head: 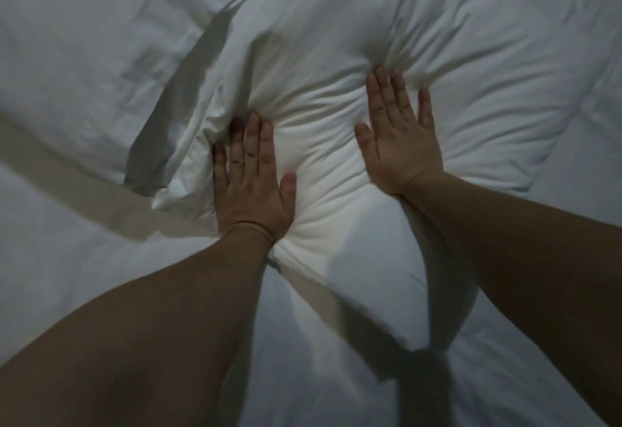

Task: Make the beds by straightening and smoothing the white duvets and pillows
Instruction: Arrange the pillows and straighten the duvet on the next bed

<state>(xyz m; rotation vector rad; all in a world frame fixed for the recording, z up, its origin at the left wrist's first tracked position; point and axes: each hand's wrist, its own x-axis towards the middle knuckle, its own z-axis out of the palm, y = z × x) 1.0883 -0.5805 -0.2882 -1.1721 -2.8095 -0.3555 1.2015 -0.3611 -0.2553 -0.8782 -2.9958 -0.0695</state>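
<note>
the pillow (336,164) lies across the middle of the bed, on white bedding (84,275) that could be duvet or sheet, i cannot tell which. it sits skewed, with one corner pointing down towards the person. both hands are laid flat on it and grasp nothing: the left hand (250,177) presses palm-down with straight fingers near the pillow's left end, and the right hand (400,137) does the same nearer the middle, fingers spread, the two well apart. the filling gives deeply under each palm and the cover puckers into fans of creases running out from the fingertips. so this reads as a soft, light, springy thing in a thin, loose cover; it bulges where it is not pressed and would probably puff back once the weight comes off. pressing alone seems likely to shove stuffing sideways rather than clear the wrinkles; sliding flat palms outward towards the ends should draw the cover taut. to turn it square or lift it, the best holds look to be the short ends or the corners, pinching cover and filling together, since cloth alone would slide over the stuffing. at the left end a loose flap of pillowcase (181,117) sticks out limp and unfilled and would want pulling straight. nothing here looks heavy or fragile. up to the left lies what looks like a second pillow (77,43), creased, near the first.
</note>
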